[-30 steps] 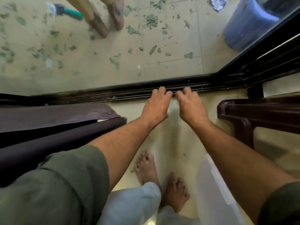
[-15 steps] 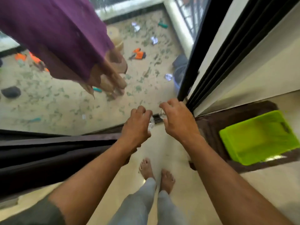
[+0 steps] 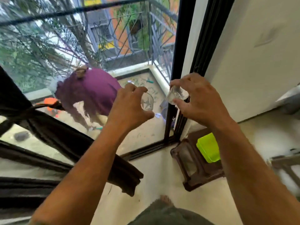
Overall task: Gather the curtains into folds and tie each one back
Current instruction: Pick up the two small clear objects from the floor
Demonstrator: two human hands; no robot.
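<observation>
Head view: both hands have risen from floor level to chest height, so gathering seems underway. Left hand (image 3: 129, 105) and right hand (image 3: 197, 101) each pinch a sheer, nearly transparent curtain (image 3: 146, 101) between curled fingers. Lower left, a dark curtain (image 3: 61, 137) is already tied back. Farther off, the green bin (image 3: 209, 148) shows no contents.

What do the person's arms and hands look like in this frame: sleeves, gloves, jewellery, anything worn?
Both forearms are bare from the elbow down. The left hand and right hand wear no gloves, and no rings, watch or bands show on the fingers or wrists. No sleeve is clearly in view. The image is motion-blurred, so fine marks cannot be ruled out.
</observation>
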